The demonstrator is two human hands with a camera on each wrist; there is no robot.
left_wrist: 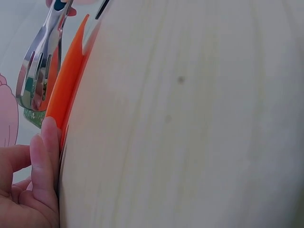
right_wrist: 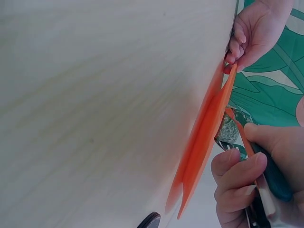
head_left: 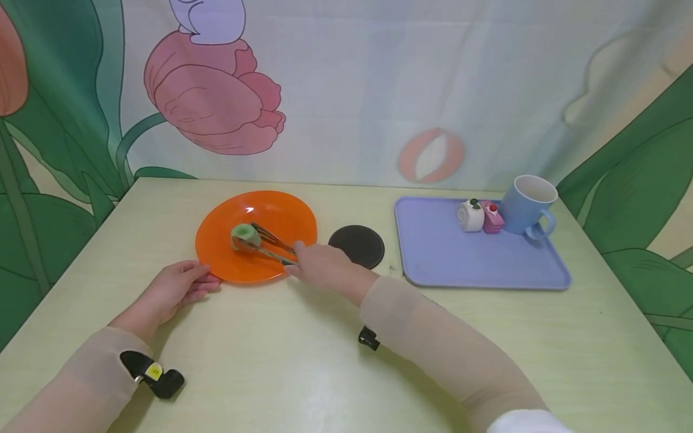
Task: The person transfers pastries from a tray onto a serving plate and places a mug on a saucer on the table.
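On the left of the table sits an orange plate point(head_left: 287, 210), bearing a small green ring-shaped cake point(head_left: 245, 231). My right hand point(head_left: 327, 264) grips metal tongs point(head_left: 276, 257) with dark handle parts, and their tips lie on either side of the green cake. The cake appears low at the plate's surface; whether it touches cannot be told. At the plate's near left rim, my left hand point(head_left: 175, 287) pinches the edge between thumb and fingers. In the right wrist view, the rim meets the left hand's fingertips point(right_wrist: 230, 58).
Right of the plate lies a round black coaster point(head_left: 356, 245). Farther right, a lavender tray point(head_left: 482, 264) holds a white roll cake point(head_left: 470, 216), a pink cake point(head_left: 492, 218) and a blue mug point(head_left: 525, 207). A printed curtain point(head_left: 335, 90) hangs behind the table.
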